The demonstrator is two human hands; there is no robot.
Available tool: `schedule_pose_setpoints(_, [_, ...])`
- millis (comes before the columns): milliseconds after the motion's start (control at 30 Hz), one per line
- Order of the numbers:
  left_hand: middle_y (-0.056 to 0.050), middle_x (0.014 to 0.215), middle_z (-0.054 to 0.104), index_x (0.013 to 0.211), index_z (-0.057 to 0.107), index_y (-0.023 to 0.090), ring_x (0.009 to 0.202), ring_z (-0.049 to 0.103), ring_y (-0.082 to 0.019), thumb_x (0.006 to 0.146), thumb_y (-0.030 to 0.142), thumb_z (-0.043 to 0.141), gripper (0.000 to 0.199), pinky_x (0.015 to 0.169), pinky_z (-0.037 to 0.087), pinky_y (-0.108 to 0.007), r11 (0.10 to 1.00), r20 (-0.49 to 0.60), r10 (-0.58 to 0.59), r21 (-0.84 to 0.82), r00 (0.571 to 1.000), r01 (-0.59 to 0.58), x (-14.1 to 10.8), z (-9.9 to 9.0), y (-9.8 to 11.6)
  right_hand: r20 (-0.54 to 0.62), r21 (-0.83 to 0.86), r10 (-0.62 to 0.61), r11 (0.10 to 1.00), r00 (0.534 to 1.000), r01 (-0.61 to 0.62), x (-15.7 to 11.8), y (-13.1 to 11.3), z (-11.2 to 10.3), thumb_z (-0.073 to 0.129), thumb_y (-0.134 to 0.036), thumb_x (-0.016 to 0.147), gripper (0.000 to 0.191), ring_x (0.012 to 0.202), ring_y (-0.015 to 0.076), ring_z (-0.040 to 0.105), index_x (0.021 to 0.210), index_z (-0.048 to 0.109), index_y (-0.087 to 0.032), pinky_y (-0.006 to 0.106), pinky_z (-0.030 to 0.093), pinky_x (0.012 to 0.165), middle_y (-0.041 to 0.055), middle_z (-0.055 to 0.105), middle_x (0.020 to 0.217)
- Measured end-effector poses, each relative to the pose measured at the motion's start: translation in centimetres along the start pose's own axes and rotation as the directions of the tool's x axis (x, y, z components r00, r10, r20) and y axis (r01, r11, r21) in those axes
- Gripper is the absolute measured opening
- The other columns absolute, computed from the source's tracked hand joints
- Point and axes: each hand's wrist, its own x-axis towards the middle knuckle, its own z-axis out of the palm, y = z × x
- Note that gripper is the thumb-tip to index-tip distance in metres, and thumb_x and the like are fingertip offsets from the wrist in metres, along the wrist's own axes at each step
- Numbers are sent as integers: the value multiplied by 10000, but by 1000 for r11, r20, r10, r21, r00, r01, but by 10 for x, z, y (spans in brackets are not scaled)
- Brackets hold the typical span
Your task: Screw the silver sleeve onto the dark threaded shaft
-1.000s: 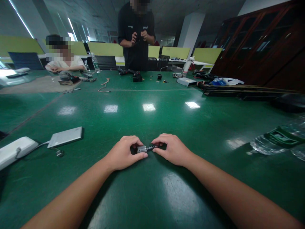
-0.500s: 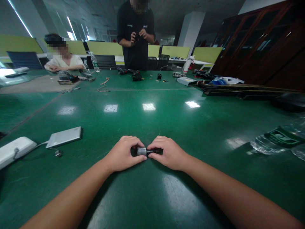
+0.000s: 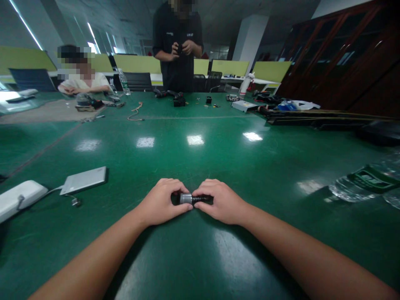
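Observation:
Low over the green table (image 3: 193, 162), near its middle, my left hand (image 3: 164, 201) is closed, with thumb and fingers pinching a short silver-grey cylinder (image 3: 186, 198). From the cylinder's right side extends a dark ribbed shaft (image 3: 198, 199). My right hand (image 3: 222, 201) is also closed, gripping this shaft between thumb and fingers. Both parts lie in one line, end to end, and the fingertips of the two hands nearly meet. Whether the parts are joined cannot be made out.
A silver flat box (image 3: 84, 180) and a white device (image 3: 21, 198) with cables lie left. Clear bottles (image 3: 359, 183) lie right. Across the table stand a person in black (image 3: 178, 37) and, seated, a person in white (image 3: 84, 81), among tools and parts.

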Motion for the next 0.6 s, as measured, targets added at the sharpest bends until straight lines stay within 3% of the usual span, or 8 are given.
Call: schedule_pose_setpoints(600, [-22,870,673,894,662,205,857,622,-216,783,375,749,221,842,422,-360,1000,9,-9,5,1000,9,0,0,0,-3,-6,-8,1000,1000,8,1,1,-2,713,-196,807,114,794,169,612,919,731,-193,301,440,760,31,710,820])
